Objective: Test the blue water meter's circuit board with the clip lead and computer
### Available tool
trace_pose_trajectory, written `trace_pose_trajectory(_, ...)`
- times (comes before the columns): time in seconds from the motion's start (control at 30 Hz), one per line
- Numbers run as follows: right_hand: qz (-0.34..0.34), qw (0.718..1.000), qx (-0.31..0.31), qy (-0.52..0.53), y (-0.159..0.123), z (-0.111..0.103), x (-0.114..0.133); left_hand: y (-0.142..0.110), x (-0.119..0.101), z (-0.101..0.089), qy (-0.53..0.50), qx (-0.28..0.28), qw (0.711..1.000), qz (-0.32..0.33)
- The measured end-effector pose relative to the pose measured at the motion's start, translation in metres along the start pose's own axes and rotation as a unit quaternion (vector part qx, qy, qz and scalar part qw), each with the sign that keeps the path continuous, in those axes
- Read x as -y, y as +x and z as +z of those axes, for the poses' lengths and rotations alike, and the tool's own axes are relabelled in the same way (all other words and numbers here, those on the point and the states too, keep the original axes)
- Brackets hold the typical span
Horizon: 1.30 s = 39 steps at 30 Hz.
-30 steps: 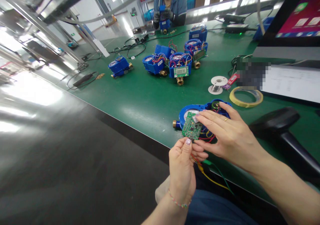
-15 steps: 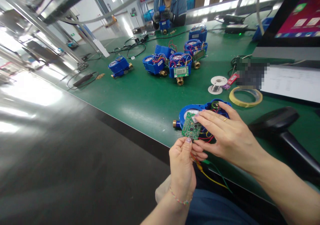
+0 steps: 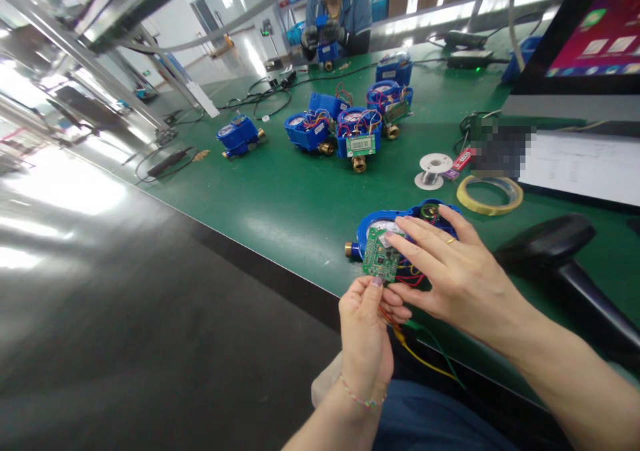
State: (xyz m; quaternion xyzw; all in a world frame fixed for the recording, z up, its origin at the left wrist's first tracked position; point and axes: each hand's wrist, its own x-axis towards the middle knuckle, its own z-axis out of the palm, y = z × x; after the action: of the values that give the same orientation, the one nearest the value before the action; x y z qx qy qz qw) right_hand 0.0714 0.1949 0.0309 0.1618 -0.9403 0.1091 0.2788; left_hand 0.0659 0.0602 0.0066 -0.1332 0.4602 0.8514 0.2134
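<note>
A small green circuit board stands tilted at the table's near edge, wired to an open blue water meter behind it. My left hand pinches the board's lower edge from below, fingers closed, with red, yellow and green wires trailing under it. My right hand reaches in from the right, its fingers stretched out over the board's top and the meter's wiring, fingertips touching the board.
Several blue meters with wires stand mid-table. A white spool, a tape roll and a black handheld scanner lie to the right. A monitor stands far right. Another person handles a meter opposite.
The view has dipped slightly. Both hands and the board stay almost where they were, the board shifting a little upward.
</note>
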Motion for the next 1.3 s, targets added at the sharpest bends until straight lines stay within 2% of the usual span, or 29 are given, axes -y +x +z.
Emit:
trace_pose_trajectory(0.2, 0.007, 1.000, -0.015, 0.011, -0.002, -0.007, 0.000, 0.000, 0.000, 0.001, -0.003, -0.013, 1.000, -0.008)
trace_pose_trajectory(0.37, 0.001, 1.000, -0.010, 0.029, -0.003, -0.001, -0.002, -0.001, 0.001, 0.003, -0.005, -0.008, 1.000, 0.000)
trace_pose_trajectory(0.6, 0.007, 0.998, -0.035, 0.045, -0.003, 0.004, -0.005, -0.004, 0.002, 0.001, 0.000, 0.020, 1.000, 0.013)
trace_pose_trajectory(1.0, 0.001, 0.998, -0.053, 0.031, -0.009, 0.006, -0.004, -0.008, 0.002, -0.001, -0.077, 0.044, 0.996, -0.002)
trace_pose_trajectory(1.3, -0.025, 0.998, -0.055, 0.009, -0.011, 0.007, -0.004, -0.004, 0.003, -0.001, -0.020, 0.026, 0.999, -0.003)
